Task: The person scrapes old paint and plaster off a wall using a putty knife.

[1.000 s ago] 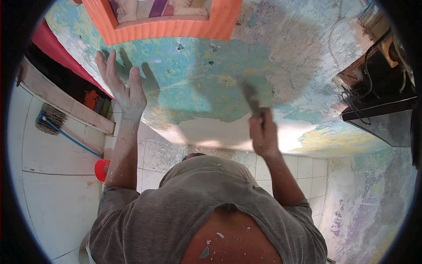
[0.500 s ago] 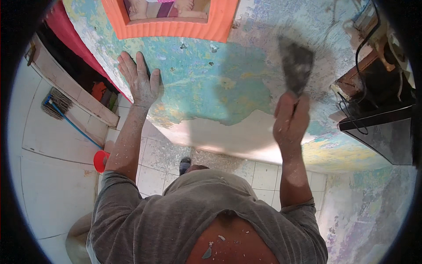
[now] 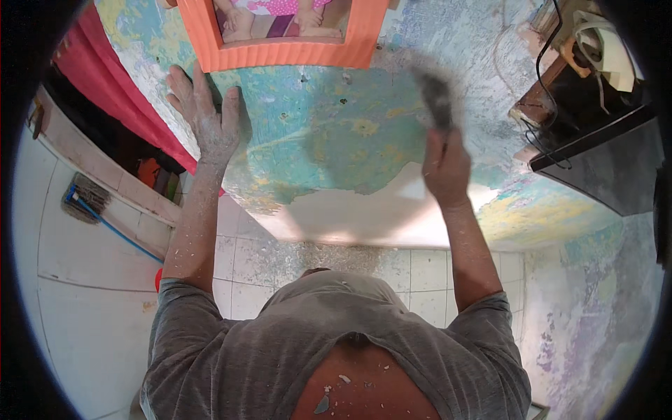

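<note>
My left hand [image 3: 210, 126] lies flat against the wall with its fingers spread, just below the left corner of an orange picture frame [image 3: 294, 54]. Its skin is dusted white. In my right hand [image 3: 446, 168] is a putty knife [image 3: 435, 96], its broad dark blade pointing up the wall and blurred by motion. My fingers wrap its handle, which is mostly hidden. Around the blade the wall [image 3: 329, 140] is patchy with worn green, yellow, blue and whitish paint. A smooth pale area runs along its lower part.
A dark shelf or cabinet [image 3: 602, 164] with loose black cables juts out on the right. At left hang a red curtain [image 3: 115, 91] and a doorway. A blue-handled broom [image 3: 87, 199] lies near white tiles. Paint flakes litter the tiled floor [image 3: 252, 262].
My right hand has swung the putty knife a little to the left, and its blade now appears narrower. My left hand stays on the wall. The view has shifted slightly.
</note>
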### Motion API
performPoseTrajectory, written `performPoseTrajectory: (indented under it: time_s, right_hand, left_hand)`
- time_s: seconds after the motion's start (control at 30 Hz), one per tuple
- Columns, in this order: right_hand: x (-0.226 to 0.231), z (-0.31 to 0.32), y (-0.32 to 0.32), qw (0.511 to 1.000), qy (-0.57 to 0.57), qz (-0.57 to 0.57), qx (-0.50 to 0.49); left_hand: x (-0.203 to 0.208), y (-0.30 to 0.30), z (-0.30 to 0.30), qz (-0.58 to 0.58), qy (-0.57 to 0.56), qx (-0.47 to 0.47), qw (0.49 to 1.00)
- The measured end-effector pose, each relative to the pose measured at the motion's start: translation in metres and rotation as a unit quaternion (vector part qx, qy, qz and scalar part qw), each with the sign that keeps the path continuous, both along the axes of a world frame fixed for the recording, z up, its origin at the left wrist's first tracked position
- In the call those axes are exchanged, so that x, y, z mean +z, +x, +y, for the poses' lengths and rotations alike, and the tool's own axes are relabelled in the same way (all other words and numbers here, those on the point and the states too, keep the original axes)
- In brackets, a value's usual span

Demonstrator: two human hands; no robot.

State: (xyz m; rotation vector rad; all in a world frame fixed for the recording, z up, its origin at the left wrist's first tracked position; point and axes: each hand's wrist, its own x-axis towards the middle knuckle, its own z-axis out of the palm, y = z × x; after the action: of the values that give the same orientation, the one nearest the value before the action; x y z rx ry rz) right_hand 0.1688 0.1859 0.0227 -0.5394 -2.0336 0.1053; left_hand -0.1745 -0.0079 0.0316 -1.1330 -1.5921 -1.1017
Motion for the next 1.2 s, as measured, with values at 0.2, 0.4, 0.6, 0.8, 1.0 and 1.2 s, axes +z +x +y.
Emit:
performPoseTrajectory:
  time_s: [0.2, 0.4, 0.6, 0.8, 1.0, 1.2]
  right_hand:
    - [-0.008, -0.027, 0.01, 0.996, -0.084, -0.037, -0.016]
    - [0.002, -0.012, -0.003, 0.995, -0.063, 0.056, -0.047]
    - [-0.01, -0.022, 0.011, 0.996, -0.071, -0.06, -0.01]
    - [0.003, -0.005, 0.002, 0.999, -0.04, -0.027, -0.002]
    - [-0.016, -0.015, 0.013, 0.993, -0.042, -0.104, 0.026]
    - [0.02, -0.003, 0.002, 0.998, -0.062, -0.02, -0.007]
  left_hand:
    - [-0.006, -0.005, 0.006, 0.014, 0.012, 0.006, 1.0]
    - [-0.007, 0.003, 0.008, 0.003, 0.016, -0.021, 1.0]
    - [-0.009, 0.001, 0.023, 0.0, 0.049, -0.015, 0.999]
    - [-0.011, 0.002, 0.025, 0.044, 0.051, 0.036, 0.997]
    - [-0.02, -0.008, 0.027, 0.085, 0.051, 0.056, 0.993]
    - [-0.023, -0.008, 0.028, 0.09, 0.06, 0.051, 0.993]
